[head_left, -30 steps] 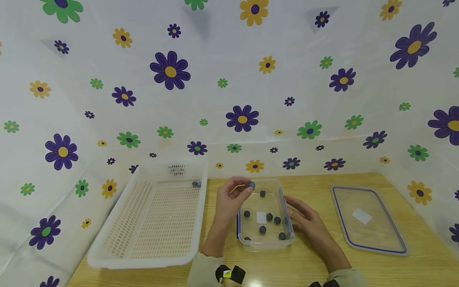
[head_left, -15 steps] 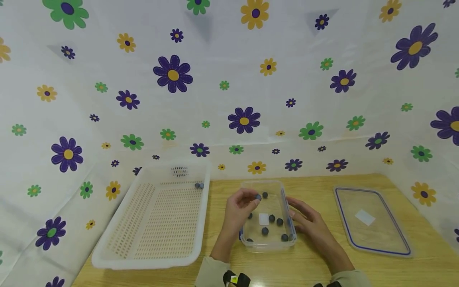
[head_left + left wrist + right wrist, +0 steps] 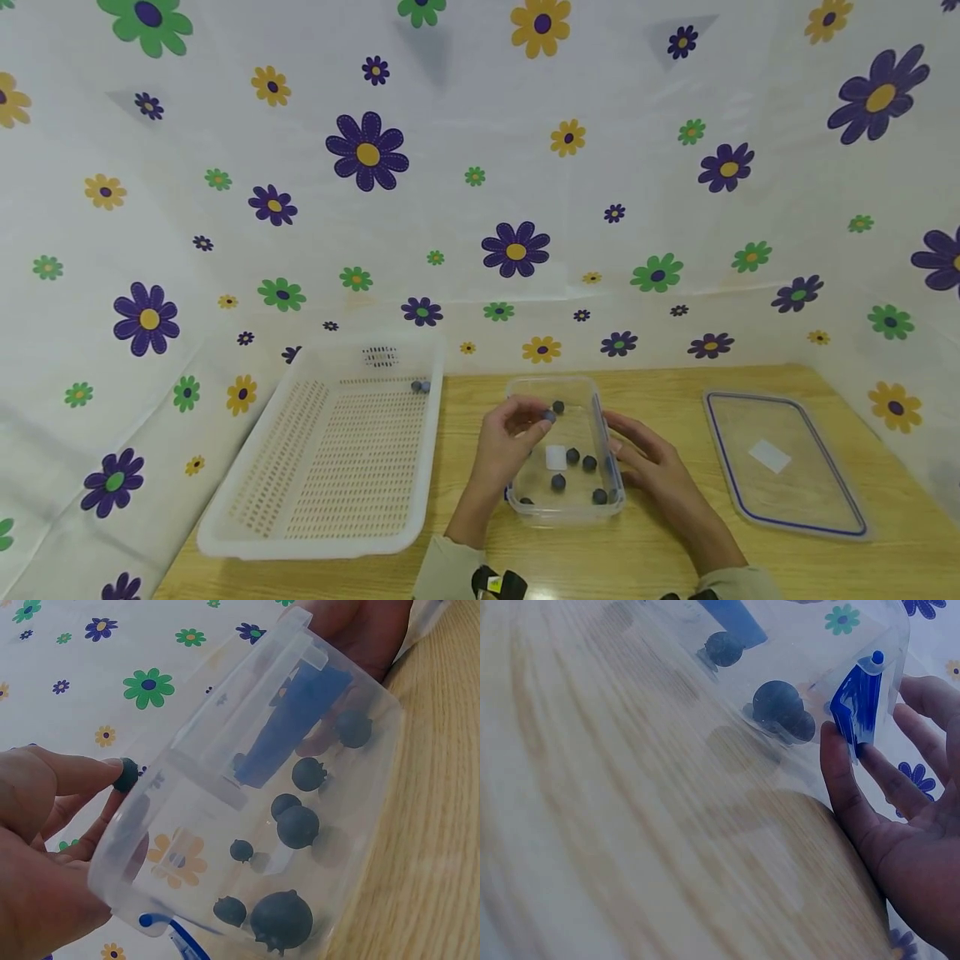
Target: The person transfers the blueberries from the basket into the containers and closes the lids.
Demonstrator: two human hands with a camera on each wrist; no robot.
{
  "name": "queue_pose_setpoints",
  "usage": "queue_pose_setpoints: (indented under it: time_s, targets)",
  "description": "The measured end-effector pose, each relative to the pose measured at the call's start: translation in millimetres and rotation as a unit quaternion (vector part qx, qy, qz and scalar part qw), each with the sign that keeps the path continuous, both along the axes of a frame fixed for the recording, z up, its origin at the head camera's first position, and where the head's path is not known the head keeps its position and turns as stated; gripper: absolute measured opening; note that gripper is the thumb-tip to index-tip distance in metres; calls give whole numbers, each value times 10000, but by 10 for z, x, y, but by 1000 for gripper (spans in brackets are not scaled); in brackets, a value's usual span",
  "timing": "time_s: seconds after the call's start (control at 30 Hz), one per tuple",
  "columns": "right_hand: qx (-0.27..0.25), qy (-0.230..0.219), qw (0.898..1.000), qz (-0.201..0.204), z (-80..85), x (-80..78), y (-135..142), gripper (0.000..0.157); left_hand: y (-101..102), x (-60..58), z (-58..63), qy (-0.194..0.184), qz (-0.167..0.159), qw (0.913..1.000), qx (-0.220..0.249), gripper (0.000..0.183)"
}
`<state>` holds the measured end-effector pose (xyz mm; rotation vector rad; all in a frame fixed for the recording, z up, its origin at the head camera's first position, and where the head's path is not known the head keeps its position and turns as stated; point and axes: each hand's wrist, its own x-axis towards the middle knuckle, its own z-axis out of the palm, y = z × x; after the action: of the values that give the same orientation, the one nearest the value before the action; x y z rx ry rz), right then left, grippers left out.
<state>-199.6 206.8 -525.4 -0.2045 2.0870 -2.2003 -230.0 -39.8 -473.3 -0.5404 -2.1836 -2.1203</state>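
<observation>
Left hand [image 3: 504, 447] moved further over the box [image 3: 564, 510], blueberry [image 3: 550, 417] pinched.
Likely light, bruisable; hold its sides softly. Right hand [image 3: 660, 472] touches the box.

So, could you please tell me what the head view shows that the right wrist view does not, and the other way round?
Only the head view: the white basket with two berries in it, the clear lid lying apart, and the left hand pinching a dark berry.

Only the right wrist view: a plain close-up of the blue latch, with the right hand's fingertips at it.

Both: the right hand, the clear box, loose berries in it, the table and the flowered cloth.
</observation>
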Motion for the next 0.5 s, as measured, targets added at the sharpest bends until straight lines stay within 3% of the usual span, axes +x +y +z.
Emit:
queue_pose_setpoints:
  time_s: [0.5]
  targets:
    - [-29,20,10000,19,-1,-6,-4,51,5,9,34,-52,27,10000,-29,16]
